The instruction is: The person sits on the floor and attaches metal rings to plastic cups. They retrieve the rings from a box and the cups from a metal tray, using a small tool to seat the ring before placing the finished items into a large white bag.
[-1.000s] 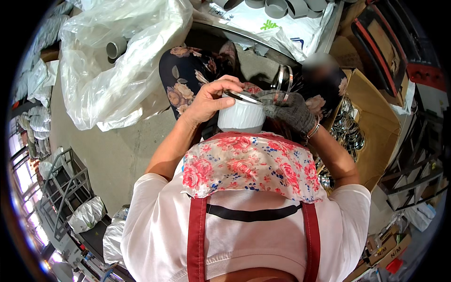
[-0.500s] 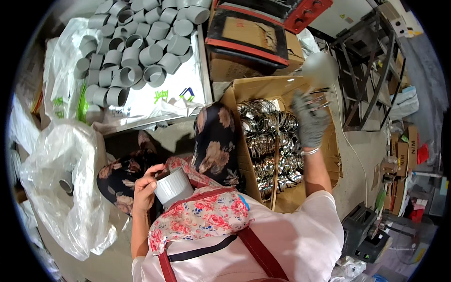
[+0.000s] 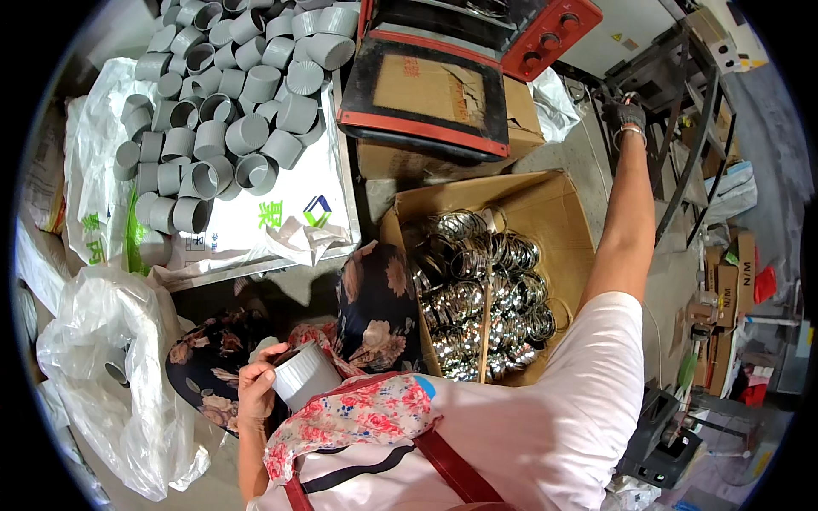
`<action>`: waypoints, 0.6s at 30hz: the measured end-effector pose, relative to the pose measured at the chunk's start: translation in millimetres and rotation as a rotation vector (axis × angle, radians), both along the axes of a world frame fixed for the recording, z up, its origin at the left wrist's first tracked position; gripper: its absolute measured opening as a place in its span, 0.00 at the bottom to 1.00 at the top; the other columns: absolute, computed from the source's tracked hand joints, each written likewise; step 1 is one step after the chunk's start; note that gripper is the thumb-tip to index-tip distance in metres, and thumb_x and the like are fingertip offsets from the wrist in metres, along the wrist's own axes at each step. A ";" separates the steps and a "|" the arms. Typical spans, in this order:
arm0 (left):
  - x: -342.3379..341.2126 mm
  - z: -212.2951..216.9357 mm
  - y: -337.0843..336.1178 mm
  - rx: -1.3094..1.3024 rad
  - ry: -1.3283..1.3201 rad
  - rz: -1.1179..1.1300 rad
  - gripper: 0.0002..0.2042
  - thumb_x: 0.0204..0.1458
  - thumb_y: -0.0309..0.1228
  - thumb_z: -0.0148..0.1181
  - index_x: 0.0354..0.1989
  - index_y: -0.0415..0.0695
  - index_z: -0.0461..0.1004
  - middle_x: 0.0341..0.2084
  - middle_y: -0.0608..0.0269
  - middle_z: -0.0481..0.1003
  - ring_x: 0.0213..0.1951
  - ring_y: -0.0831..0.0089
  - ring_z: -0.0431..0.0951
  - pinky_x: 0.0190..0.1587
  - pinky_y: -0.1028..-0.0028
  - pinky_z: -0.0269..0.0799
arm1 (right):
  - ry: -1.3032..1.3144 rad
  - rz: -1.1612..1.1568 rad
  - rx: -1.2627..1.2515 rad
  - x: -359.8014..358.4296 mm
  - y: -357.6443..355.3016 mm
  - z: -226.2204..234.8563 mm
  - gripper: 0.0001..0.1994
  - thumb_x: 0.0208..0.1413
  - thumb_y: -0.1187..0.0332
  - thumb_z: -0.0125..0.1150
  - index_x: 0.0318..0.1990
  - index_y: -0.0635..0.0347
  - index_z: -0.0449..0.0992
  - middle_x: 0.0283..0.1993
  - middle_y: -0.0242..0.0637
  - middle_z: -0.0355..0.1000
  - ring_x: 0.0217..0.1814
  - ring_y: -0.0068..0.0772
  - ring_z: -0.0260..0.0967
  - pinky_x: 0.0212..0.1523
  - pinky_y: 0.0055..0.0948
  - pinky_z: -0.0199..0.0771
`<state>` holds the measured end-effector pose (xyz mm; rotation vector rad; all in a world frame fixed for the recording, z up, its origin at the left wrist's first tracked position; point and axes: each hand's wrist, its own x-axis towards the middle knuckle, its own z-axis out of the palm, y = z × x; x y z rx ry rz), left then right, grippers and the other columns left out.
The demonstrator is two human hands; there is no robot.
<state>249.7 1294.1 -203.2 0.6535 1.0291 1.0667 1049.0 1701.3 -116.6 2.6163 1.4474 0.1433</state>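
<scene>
In my left hand (image 3: 256, 385) is a pale grey ribbed cup (image 3: 307, 376), its open mouth turned toward the fingers. The cup rests against the floral cloth (image 3: 362, 419) over my lap. My right arm is stretched far out to the upper right. The right hand (image 3: 626, 117), in a dark-looking glove, is at the black metal rack (image 3: 682, 192), its fingers curled in. A small reddish bit shows at the fingertips, but what they hold is too small to make out. Below that arm stands a cardboard box (image 3: 558, 200) of shiny metal rings (image 3: 477, 281).
Many grey cups (image 3: 209, 136) lie on a white sheet over a metal-edged tray (image 3: 348, 183). A red and black oven (image 3: 426, 98) with its door down sits behind the box. A clear plastic bag (image 3: 102, 358) stands at the left, a black machine (image 3: 660, 439) at the lower right.
My right hand has moved from above the box of rings up and right to the metal rack. The left hand still holds the cup. The view has shifted slightly.
</scene>
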 end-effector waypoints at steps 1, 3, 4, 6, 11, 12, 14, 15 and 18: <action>-0.1 -0.6 0.8 0.005 0.008 0.003 0.11 0.45 0.33 0.61 0.21 0.36 0.75 0.48 0.46 0.70 0.48 0.64 0.70 0.54 0.66 0.61 | 0.020 0.017 0.112 5.0 6.1 -9.7 0.31 0.46 0.45 0.57 0.55 0.54 0.67 0.55 0.45 0.68 0.46 0.45 0.73 0.42 0.38 0.73; -0.9 -2.5 0.6 0.004 0.006 0.027 0.12 0.45 0.33 0.61 0.20 0.36 0.74 0.48 0.47 0.71 0.48 0.64 0.70 0.53 0.66 0.61 | -0.047 -0.029 0.345 -13.6 -8.4 -33.7 0.26 0.44 0.48 0.60 0.46 0.58 0.74 0.47 0.46 0.73 0.46 0.47 0.72 0.47 0.38 0.71; -1.7 -3.7 0.9 0.001 0.023 0.025 0.14 0.45 0.36 0.62 0.18 0.37 0.72 0.44 0.48 0.72 0.45 0.65 0.70 0.51 0.68 0.61 | 0.067 -0.120 0.542 -35.6 -21.1 -37.1 0.25 0.44 0.49 0.61 0.43 0.61 0.76 0.43 0.47 0.75 0.44 0.47 0.73 0.48 0.38 0.70; -3.9 -5.4 2.9 0.003 0.042 0.005 0.15 0.46 0.37 0.62 0.17 0.38 0.70 0.42 0.49 0.73 0.44 0.65 0.70 0.50 0.68 0.61 | 0.652 0.113 0.627 -96.9 -61.8 -27.0 0.20 0.52 0.56 0.56 0.45 0.62 0.75 0.33 0.41 0.74 0.36 0.34 0.73 0.37 0.30 0.70; -13.2 -1.3 15.3 0.093 0.025 -0.059 0.20 0.49 0.43 0.61 0.16 0.41 0.65 0.37 0.53 0.72 0.43 0.65 0.70 0.49 0.68 0.61 | 1.710 0.483 0.405 -286.9 -164.4 24.2 0.19 0.58 0.63 0.54 0.54 0.63 0.69 0.27 0.35 0.72 0.26 0.25 0.69 0.27 0.22 0.67; -15.8 0.8 17.1 0.126 0.096 -0.088 0.21 0.50 0.47 0.59 0.18 0.42 0.63 0.33 0.60 0.69 0.41 0.66 0.70 0.50 0.67 0.63 | 1.792 0.467 0.367 -321.1 -183.5 28.6 0.20 0.58 0.64 0.54 0.54 0.65 0.68 0.29 0.36 0.73 0.27 0.26 0.70 0.28 0.23 0.69; -23.0 6.6 17.6 0.215 0.106 -0.115 0.20 0.52 0.44 0.57 0.17 0.42 0.64 0.35 0.56 0.71 0.42 0.66 0.70 0.47 0.68 0.62 | 1.955 0.585 0.185 -380.7 -211.7 33.2 0.21 0.57 0.64 0.55 0.55 0.68 0.67 0.33 0.40 0.74 0.30 0.30 0.73 0.32 0.25 0.72; -26.9 9.4 16.6 0.247 0.091 -0.140 0.20 0.53 0.44 0.56 0.18 0.42 0.64 0.33 0.57 0.71 0.41 0.66 0.69 0.47 0.67 0.62 | 2.017 0.685 0.059 -406.6 -224.4 32.8 0.21 0.57 0.65 0.54 0.55 0.69 0.66 0.36 0.42 0.75 0.33 0.32 0.74 0.35 0.27 0.74; -39.2 17.6 7.6 0.295 0.138 -0.175 0.21 0.54 0.44 0.54 0.17 0.40 0.64 0.31 0.59 0.69 0.39 0.68 0.68 0.47 0.68 0.62 | 2.027 0.673 -0.283 -468.8 -264.8 26.3 0.18 0.58 0.67 0.53 0.52 0.71 0.69 0.42 0.43 0.74 0.41 0.30 0.74 0.45 0.29 0.74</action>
